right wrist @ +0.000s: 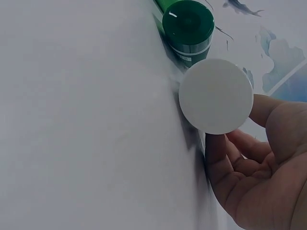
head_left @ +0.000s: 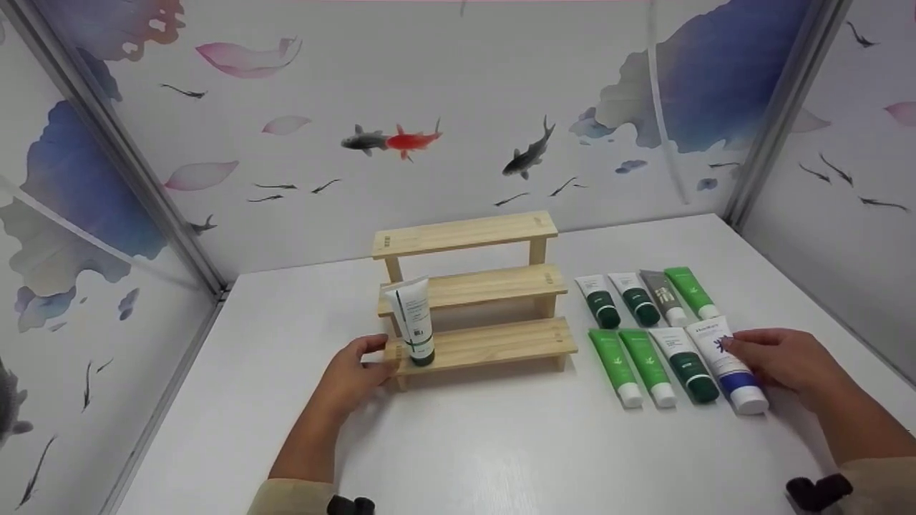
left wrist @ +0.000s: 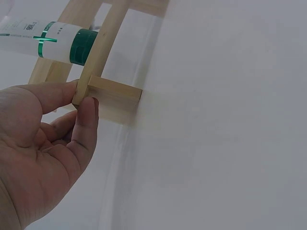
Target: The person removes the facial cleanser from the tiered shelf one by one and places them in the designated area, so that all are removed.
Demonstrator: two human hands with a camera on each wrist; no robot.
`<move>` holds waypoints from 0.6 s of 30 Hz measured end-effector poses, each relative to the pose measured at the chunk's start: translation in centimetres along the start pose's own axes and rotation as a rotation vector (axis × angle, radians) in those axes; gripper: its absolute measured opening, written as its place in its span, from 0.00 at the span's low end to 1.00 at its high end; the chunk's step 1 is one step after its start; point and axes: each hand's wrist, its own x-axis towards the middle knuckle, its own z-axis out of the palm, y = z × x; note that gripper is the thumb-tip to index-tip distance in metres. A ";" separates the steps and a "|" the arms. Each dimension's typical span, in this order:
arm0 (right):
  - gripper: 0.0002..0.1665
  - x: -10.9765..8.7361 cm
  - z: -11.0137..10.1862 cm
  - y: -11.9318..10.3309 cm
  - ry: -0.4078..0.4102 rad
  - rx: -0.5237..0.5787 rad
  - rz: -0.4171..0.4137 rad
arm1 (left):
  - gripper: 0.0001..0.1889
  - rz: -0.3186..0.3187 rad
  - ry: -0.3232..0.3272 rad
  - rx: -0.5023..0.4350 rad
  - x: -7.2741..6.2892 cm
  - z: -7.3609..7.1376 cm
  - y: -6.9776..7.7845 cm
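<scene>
A three-step wooden rack stands in the middle of the table. My left hand pinches the left end of its lowest step between thumb and fingers, seen close in the left wrist view. On that step, near the same end, a white tube with a dark green cap stands upright. At the right, my right hand holds a white tube with a blue band by its side, thumb on top. The tube's round white cap faces the camera in the right wrist view.
Beside the held tube lie a white and dark green tube and two green tubes. Behind them is a row with two white and dark green tubes, a grey tube and a green tube. Printed panels enclose the table.
</scene>
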 end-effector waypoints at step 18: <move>0.53 -0.5 0.4 -0.6 0.175 0.095 -0.048 | 0.31 0.015 0.007 0.001 0.0 0.0 0.0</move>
